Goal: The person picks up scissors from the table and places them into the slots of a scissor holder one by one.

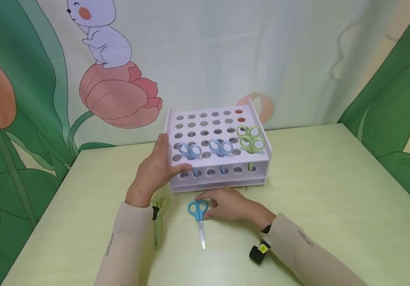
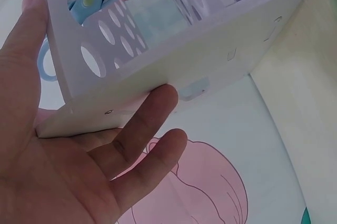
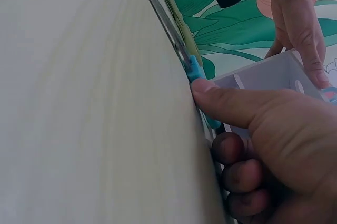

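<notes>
My right hand (image 1: 228, 203) curls at the handle of blue scissors (image 1: 200, 222) lying on the table, its thumb and index finger on the loops. The right wrist view shows that thumb on the blue handle (image 3: 195, 70). With fairly straight fingers, my left hand (image 1: 153, 170) rests against the left side of a white two-tier rack (image 1: 219, 159) full of round holes. Its thumb lies across the front edge. In the rack stand two light-blue scissors (image 1: 190, 151) and two green-handled scissors (image 1: 251, 144). Other green scissors (image 1: 158, 222) lie below my left wrist.
The rack stands on a pale yellow-green table (image 1: 326, 190), near its back edge. Behind it hangs a printed curtain (image 1: 205, 59) with flowers and a white cartoon animal. A black wrist camera (image 1: 258, 254) sticks out below my right sleeve.
</notes>
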A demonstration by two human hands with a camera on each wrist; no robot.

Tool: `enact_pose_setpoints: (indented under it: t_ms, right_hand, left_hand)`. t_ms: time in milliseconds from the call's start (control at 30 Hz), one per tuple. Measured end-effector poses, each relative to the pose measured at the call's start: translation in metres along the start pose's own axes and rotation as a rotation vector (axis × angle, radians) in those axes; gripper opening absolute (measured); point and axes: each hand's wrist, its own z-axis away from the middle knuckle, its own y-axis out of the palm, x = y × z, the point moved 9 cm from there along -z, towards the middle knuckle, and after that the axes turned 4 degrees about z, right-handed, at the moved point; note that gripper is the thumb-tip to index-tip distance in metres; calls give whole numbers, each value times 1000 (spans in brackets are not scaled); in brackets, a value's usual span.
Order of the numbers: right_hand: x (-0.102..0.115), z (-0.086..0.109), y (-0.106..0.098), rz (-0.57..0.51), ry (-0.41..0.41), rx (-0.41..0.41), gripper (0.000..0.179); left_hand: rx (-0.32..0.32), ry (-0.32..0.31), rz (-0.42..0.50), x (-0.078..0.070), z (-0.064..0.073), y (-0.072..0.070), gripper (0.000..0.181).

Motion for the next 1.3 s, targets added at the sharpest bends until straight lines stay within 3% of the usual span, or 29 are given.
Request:
enact_pose_setpoints:
  t_ms: [367, 767, 900, 1133, 1300]
  right_hand:
    - [1, 4, 1, -12, 6, 51, 30]
    - [-3, 13, -7, -221, 6, 50, 31]
    - [-9, 17, -7, -375, 37, 76, 32]
    - [-11, 18, -13, -804, 66, 110, 26]
    - [-10, 17, -26, -915, 82, 56, 13]
  left_hand:
    - [-7, 0, 11, 1, 1, -1, 121]
    - [-39, 44, 31, -2, 1, -3, 118]
    - [-41, 45, 36, -1, 1, -1, 118]
    - [-45, 41, 42, -1, 1, -2, 118]
    - [-44, 37, 38, -1, 0, -1, 119]
